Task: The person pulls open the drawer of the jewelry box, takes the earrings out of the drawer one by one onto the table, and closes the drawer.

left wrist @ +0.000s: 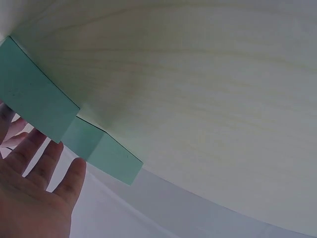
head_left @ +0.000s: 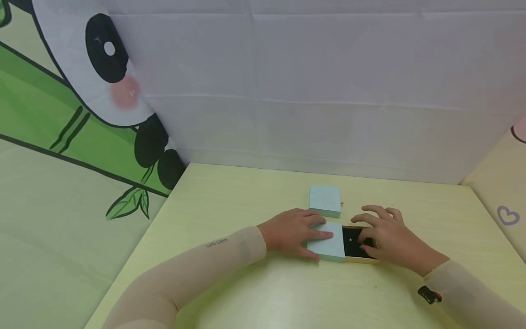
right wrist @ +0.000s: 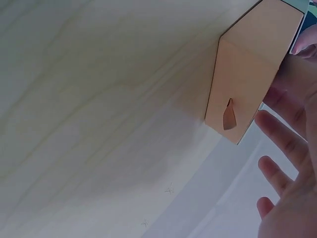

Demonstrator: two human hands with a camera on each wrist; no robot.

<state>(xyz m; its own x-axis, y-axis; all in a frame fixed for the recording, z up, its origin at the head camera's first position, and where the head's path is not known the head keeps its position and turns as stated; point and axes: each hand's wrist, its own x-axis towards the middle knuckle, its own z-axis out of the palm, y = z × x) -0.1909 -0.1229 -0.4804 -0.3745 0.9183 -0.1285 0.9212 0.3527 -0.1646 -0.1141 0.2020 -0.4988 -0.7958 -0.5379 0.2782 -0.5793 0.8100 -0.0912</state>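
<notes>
A light blue sliding box sleeve [head_left: 328, 246] lies on the table, with its tan drawer [right wrist: 242, 74] pulled out to the right. Inside the drawer is a black lining [head_left: 351, 249] bearing a small silver star [head_left: 350, 240]. My left hand [head_left: 293, 232] rests on the sleeve, fingers spread across its top. Over the drawer's right part, my right hand [head_left: 388, 240] has its thumb and index finger close together at the lining. Whether they pinch something is hidden. Its other fingers are raised. A small ribbon tab [right wrist: 229, 116] sticks out of the drawer's end.
A second light blue box [head_left: 324, 198] lies just behind the first. Two tiny star-shaped pieces, a nearer star [right wrist: 169, 190] and another star [right wrist: 144, 223], lie on the pale wooden table [head_left: 246, 283] near its far edge. A white cloth [head_left: 308, 91] hangs behind.
</notes>
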